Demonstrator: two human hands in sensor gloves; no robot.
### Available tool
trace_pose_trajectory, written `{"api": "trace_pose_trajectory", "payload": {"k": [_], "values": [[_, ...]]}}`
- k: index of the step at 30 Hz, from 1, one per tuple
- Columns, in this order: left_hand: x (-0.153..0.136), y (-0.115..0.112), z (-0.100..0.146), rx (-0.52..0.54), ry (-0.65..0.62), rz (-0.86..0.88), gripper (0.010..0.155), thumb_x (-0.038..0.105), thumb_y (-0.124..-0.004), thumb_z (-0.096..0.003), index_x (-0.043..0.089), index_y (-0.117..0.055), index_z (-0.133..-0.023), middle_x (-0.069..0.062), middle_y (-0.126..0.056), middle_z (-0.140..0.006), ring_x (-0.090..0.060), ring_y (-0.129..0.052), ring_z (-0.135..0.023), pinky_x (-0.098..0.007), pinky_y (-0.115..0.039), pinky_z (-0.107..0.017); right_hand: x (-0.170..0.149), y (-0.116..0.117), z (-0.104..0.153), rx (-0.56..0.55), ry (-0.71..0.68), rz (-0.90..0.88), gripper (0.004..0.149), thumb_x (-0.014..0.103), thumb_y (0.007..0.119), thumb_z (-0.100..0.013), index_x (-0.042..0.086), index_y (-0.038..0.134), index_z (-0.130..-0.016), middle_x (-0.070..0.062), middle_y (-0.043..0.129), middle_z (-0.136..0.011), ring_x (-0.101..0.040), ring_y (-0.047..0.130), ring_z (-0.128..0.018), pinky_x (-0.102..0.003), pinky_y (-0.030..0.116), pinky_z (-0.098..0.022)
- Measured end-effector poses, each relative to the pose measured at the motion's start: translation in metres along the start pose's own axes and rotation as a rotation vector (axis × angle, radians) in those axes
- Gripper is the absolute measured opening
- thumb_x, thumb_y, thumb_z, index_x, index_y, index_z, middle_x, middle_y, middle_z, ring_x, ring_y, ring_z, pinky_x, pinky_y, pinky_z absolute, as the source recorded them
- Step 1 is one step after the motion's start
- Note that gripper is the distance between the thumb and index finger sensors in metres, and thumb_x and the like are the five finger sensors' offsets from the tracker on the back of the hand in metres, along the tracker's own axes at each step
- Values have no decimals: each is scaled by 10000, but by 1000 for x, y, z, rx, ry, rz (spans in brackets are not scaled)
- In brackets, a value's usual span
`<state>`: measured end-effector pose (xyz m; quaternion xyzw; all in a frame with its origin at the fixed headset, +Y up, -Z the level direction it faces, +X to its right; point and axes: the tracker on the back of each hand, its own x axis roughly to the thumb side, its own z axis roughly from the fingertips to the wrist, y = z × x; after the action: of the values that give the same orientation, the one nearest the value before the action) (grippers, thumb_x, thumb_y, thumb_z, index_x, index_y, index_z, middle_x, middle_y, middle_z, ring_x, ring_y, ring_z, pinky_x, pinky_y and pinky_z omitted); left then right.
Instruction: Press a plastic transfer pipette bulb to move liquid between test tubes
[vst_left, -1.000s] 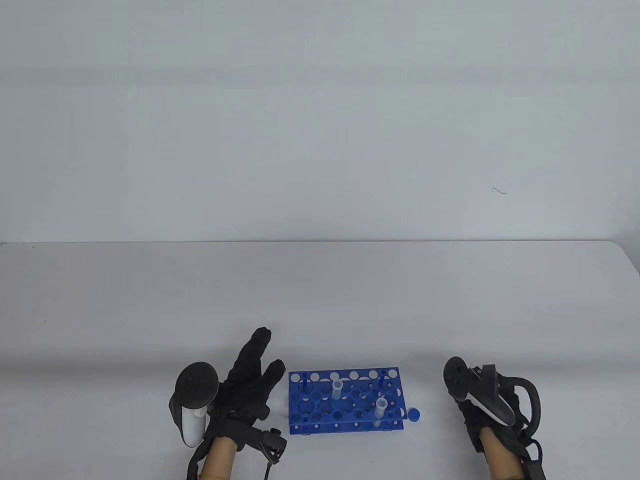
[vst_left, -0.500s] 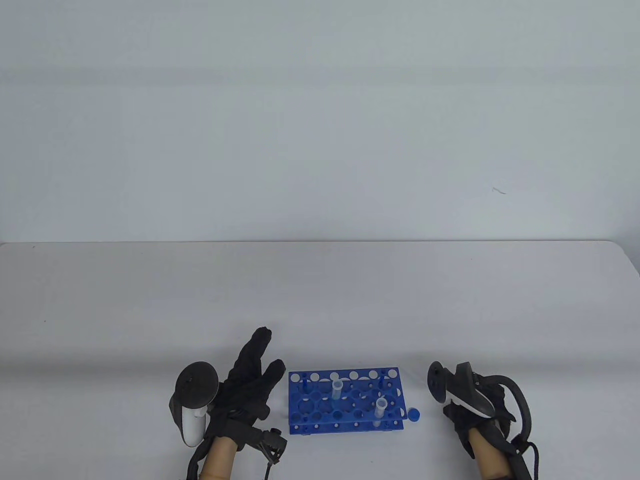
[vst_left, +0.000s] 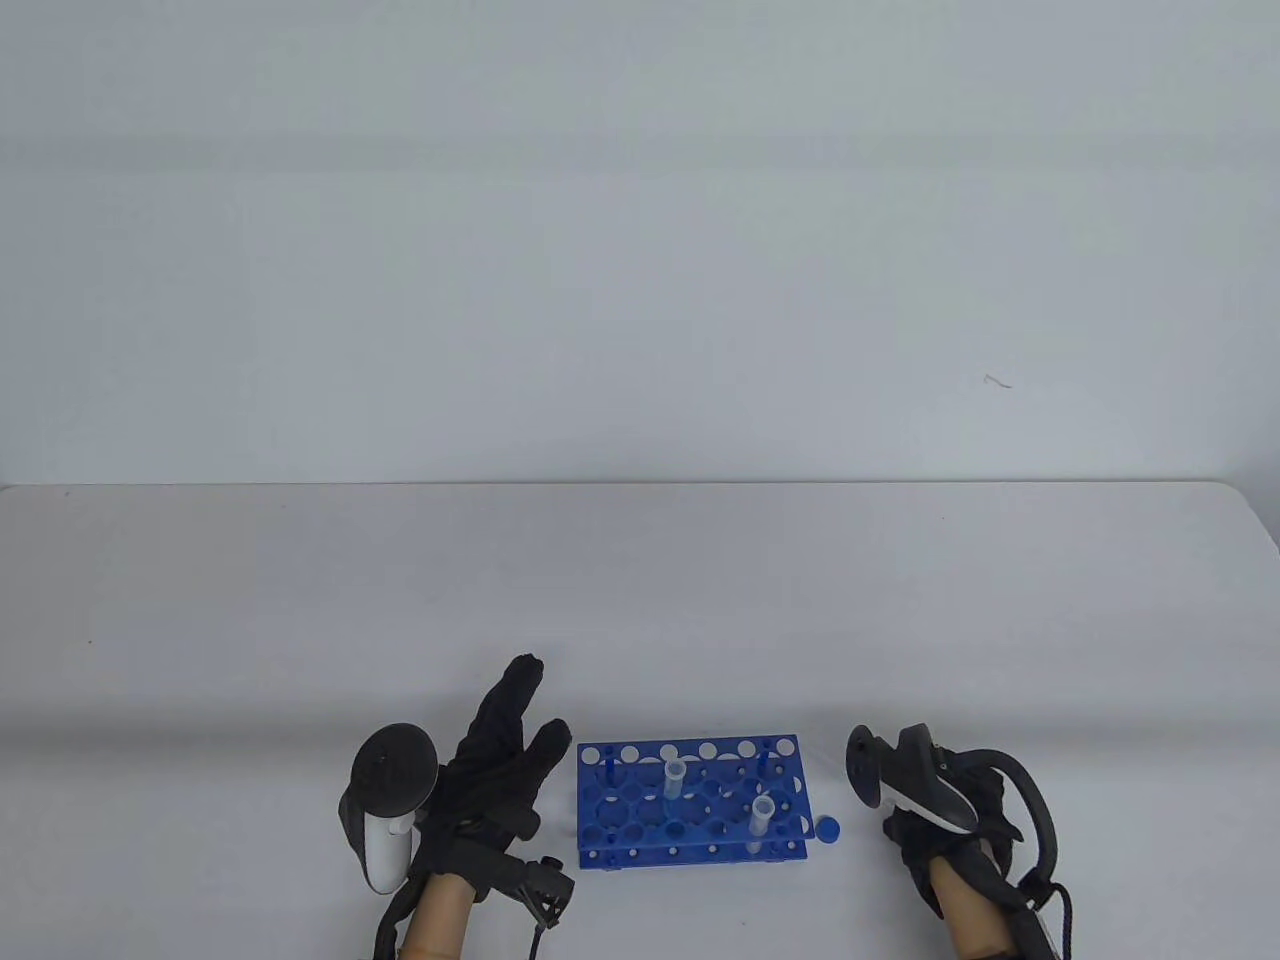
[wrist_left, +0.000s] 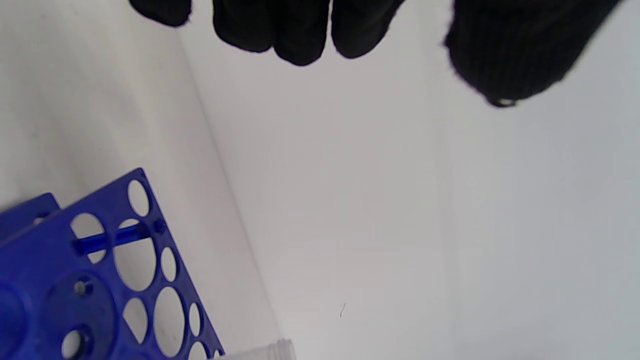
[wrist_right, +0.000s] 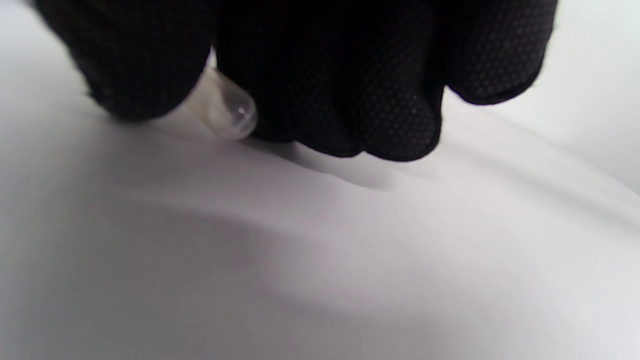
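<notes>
A blue test tube rack stands near the table's front edge, with two clear tubes upright in it, one at the middle and one toward the right. My left hand lies open beside the rack's left end, fingers spread, holding nothing; its fingertips show above the rack's corner in the left wrist view. My right hand is to the right of the rack, low over the table. In the right wrist view its fingers grip the clear pipette bulb close to the tabletop.
A small blue tube cap lies on the table just right of the rack, between it and my right hand. The white table stretches back to a pale wall.
My right hand has moved left toward the rack and a little nearer the front edge, its tracker tilting. The left hand, rack and tubes have not moved.
</notes>
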<state>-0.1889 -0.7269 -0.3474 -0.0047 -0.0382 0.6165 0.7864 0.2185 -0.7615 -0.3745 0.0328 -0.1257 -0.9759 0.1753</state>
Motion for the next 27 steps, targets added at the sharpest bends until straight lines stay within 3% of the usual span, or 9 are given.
{"api": "trace_pose_trajectory", "payload": {"k": [12, 20, 27], "values": [[0, 0, 0, 0, 0, -1, 879, 687, -680, -407, 361, -342, -1151, 16, -349, -1270, -267, -344, -1163, -594, -355, -844, -5, -2, 0, 40, -10, -39, 504, 472, 844, -280, 216, 878, -712, 2, 970, -643, -216, 960, -553, -502, 756, -539], [0, 0, 0, -1, 0, -2, 876, 687, -680, -407, 363, -345, -1150, 18, -351, -1269, -267, -343, -1163, -594, -356, -844, -33, -18, 7, 39, -40, -309, 570, 471, 843, -286, 185, 852, -779, -22, 957, -673, -239, 947, -580, -518, 739, -549], [0, 0, 1, -1, 0, -7, 876, 686, -681, -408, 362, -345, -1149, 19, -351, -1269, -267, -344, -1163, -594, -357, -844, -70, -48, 33, -148, -99, -674, 622, 474, 837, -301, 167, 818, -841, -60, 940, -757, -271, 935, -644, -535, 725, -565]]}}
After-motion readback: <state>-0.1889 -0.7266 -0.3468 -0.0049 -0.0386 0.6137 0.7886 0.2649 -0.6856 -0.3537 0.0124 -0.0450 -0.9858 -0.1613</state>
